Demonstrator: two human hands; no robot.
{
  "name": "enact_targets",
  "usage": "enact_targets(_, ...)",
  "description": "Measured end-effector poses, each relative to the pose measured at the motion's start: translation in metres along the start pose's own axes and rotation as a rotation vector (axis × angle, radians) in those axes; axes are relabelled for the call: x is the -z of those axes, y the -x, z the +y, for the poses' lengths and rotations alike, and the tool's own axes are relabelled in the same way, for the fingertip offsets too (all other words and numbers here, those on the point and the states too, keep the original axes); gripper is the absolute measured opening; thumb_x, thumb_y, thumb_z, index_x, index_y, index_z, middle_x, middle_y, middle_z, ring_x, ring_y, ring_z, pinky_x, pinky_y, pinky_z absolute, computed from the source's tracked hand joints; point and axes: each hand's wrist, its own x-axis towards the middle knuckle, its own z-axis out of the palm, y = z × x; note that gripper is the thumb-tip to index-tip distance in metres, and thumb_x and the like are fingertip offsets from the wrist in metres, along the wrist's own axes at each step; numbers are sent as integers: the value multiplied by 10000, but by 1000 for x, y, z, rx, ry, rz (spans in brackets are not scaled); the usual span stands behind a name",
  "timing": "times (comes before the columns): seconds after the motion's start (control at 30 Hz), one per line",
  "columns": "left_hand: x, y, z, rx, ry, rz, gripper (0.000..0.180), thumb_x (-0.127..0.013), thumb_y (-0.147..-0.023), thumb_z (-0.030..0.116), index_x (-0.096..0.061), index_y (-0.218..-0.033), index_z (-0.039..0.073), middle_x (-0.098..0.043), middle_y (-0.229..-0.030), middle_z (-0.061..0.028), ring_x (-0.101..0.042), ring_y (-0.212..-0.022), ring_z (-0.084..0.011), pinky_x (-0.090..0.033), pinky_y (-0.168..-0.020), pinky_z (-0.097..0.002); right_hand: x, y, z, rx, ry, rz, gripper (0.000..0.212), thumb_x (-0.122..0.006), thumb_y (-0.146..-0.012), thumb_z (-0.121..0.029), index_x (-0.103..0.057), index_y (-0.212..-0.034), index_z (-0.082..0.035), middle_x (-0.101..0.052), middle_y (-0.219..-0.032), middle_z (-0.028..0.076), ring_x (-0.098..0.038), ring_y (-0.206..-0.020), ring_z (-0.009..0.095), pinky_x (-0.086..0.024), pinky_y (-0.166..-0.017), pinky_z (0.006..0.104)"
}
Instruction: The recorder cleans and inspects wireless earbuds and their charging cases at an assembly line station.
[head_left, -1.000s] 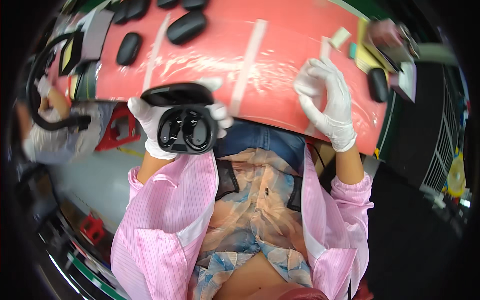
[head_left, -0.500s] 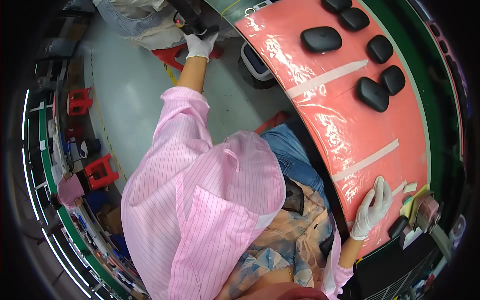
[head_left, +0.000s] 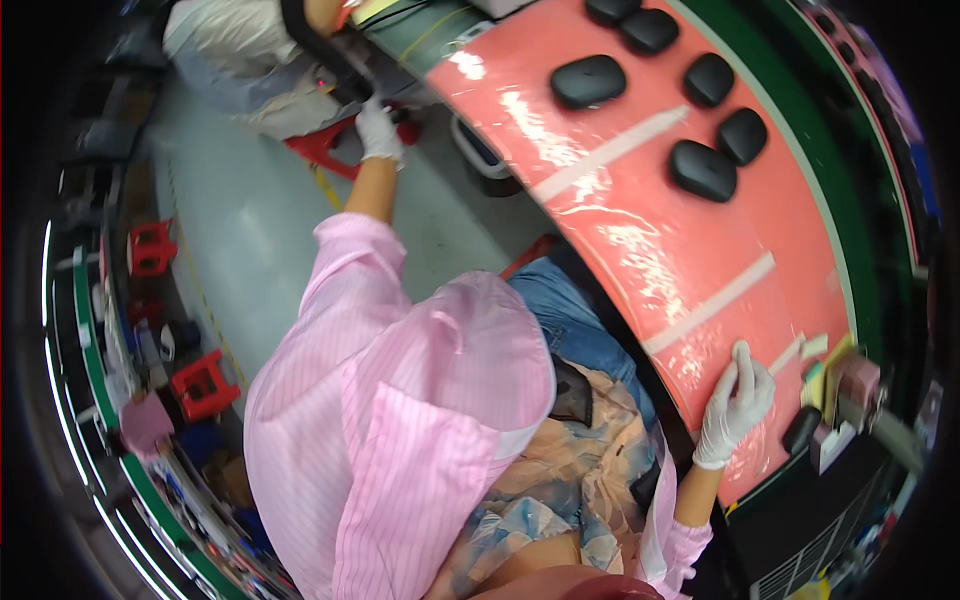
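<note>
My left hand, in a white glove, is stretched out over the aisle at the upper left. Its fingers close on the lower end of a black curved bar with a small red light; the exact kind of thing is unclear. White-gloved too, my right hand is over the near part of the red mat, fingers stretched out and nothing visible in them. Several smooth black rounded cases lie farther up the mat, among them one large case and another beside a smaller one.
Pale tape strips cross the mat. Past my right hand are a black rounded object, sticky notes and a pinkish device. Another person in pale clothing is at the upper left. Red stools stand across the aisle.
The view has shifted, so the mat and cases appear farther left. My left hand and the black bar sit lower and more to the left in view. The right hand stays over the mat.
</note>
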Motion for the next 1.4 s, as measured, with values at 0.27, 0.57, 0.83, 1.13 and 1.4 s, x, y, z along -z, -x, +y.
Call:
enact_targets(0.27,48,150,57,796,453,-1163,920,-592,-740,774,-518,-1340,81,-578,-1295,-163,-608,-974,-332,-484,-892,-487,80,-45,68,-98,-71,358,205,-640,-893,0,-695,-1089,-24,-671,-981,81,-621,-908,172,-472,-849,272)
enact_targets(0.57,-86,315,151,532,345,-1516,1135,-644,-724,737,-315,-1422,-96,-533,-1253,-281,-527,-1190,-412,-439,-1044,-488,141,-79,204,-378,191,156,253,-609,-921,-216,-710,-1111,-83,-655,-903,96,-633,-838,206,-487,-786,308)
enact_targets(0.83,-157,427,160,427,359,-1706,932,-485,-836,690,-453,-1352,-86,-608,-1216,-242,-613,-1135,-310,-511,-973,-391,126,-72,142,-446,-408,429,195,-639,-923,-119,-706,-1087,-37,-643,-904,22,-595,-859,105,-481,-806,252)
enact_targets(1.13,-194,466,176,380,374,-1684,843,-420,-902,685,-568,-1257,-65,-673,-1100,-209,-687,-960,-255,-566,-872,-344,111,-70,1,282,-463,97,308,-666,-763,101,-707,-1045,-17,-644,-902,82,-606,-787,163,-485,-708,264)
enact_targets(1.4,-176,465,169,568,386,-1653,819,-526,-872,633,-487,-1314,-55,-634,-1160,-181,-655,-998,-261,-542,-883,-356,99,-54,-8,265,-458,142,287,-666,-708,91,-733,-949,-49,-576,-763,57,-548,-692,187,-434,-623,302)
